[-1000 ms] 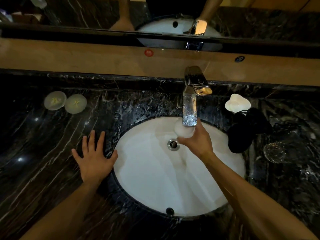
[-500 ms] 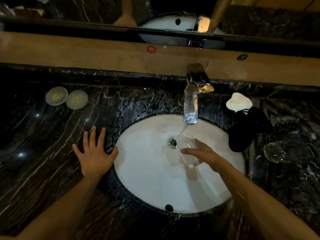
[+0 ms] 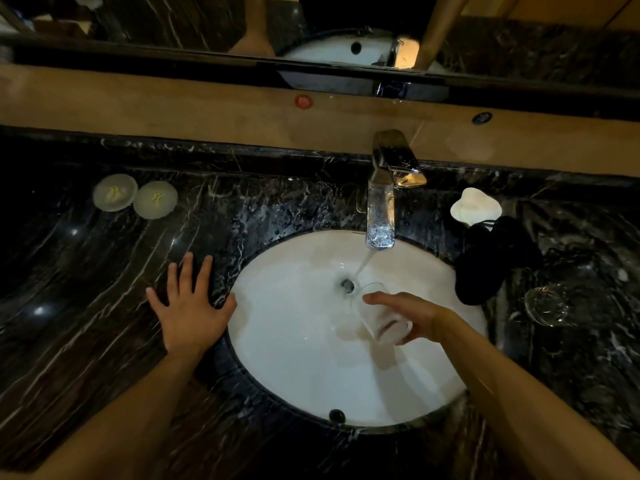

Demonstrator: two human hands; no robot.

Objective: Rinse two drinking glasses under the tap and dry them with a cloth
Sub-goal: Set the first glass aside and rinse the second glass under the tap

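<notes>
My right hand [image 3: 412, 315] grips a clear drinking glass [image 3: 382, 322] over the white basin [image 3: 294, 358]. The glass is tilted with its mouth toward the drain [image 3: 347, 285]. Water runs from the chrome tap [image 3: 381, 216] down toward the glass's rim. A second clear glass [image 3: 547, 308] stands on the dark marble counter at the right. A dark cloth [image 3: 491, 261] lies between the basin and that glass. My left hand [image 3: 188, 311] rests flat on the counter at the basin's left edge, fingers spread.
Two pale round discs [image 3: 135, 199] lie on the counter at the far left. A white dish-like object [image 3: 476, 206] sits behind the cloth. A tan ledge [image 3: 173, 109] and a mirror run along the back wall.
My right hand has brought the glass down from just under the spout to lower in the basin and tilted it. The left hand has stayed flat on the counter.
</notes>
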